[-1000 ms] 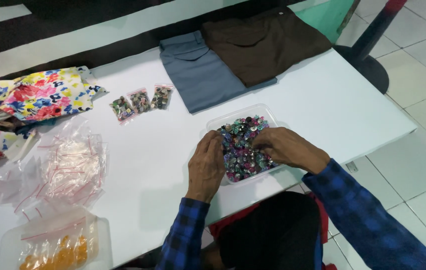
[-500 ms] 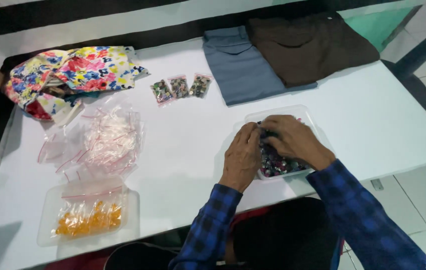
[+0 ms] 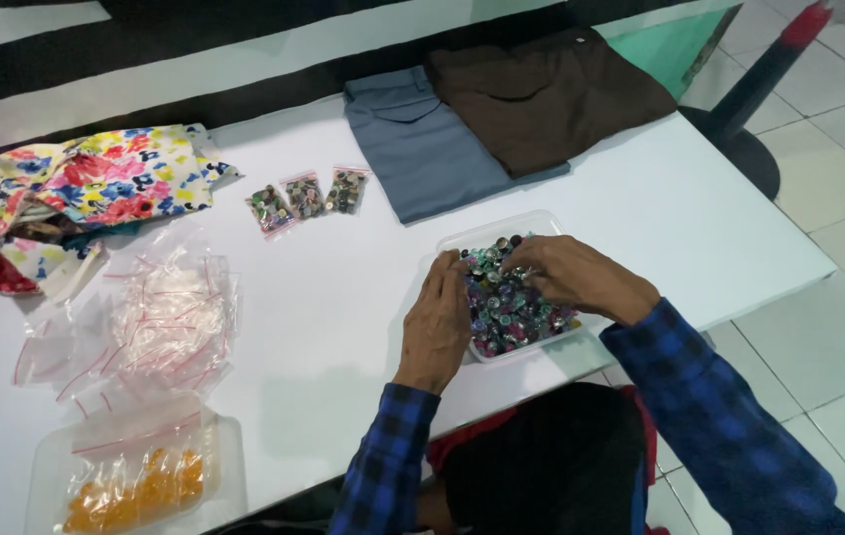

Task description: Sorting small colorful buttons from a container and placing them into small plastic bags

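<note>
A clear plastic tray [image 3: 539,220] near the table's front edge holds a heap of small multi-coloured buttons [image 3: 507,302]. My left hand [image 3: 437,322] lies at the tray's left side, its fingertips curled in among the buttons. From the right, my right hand [image 3: 576,277] reaches over the tray with its fingers bent down into the heap. The fingertips of both hands are hidden, so I cannot tell if either holds a button. Both arms wear blue checked sleeves.
Three small filled zip bags [image 3: 305,195] lie in a row at mid-table. A pile of empty zip bags [image 3: 169,317] and a tray of orange pieces [image 3: 130,485] sit left. Floral cloth [image 3: 85,188], grey trousers [image 3: 422,149] and brown trousers [image 3: 541,94] lie behind. The table edge [image 3: 779,287] is at the right.
The view has swung about over the table. Both hands stay at the button tray, with only small finger movements.
</note>
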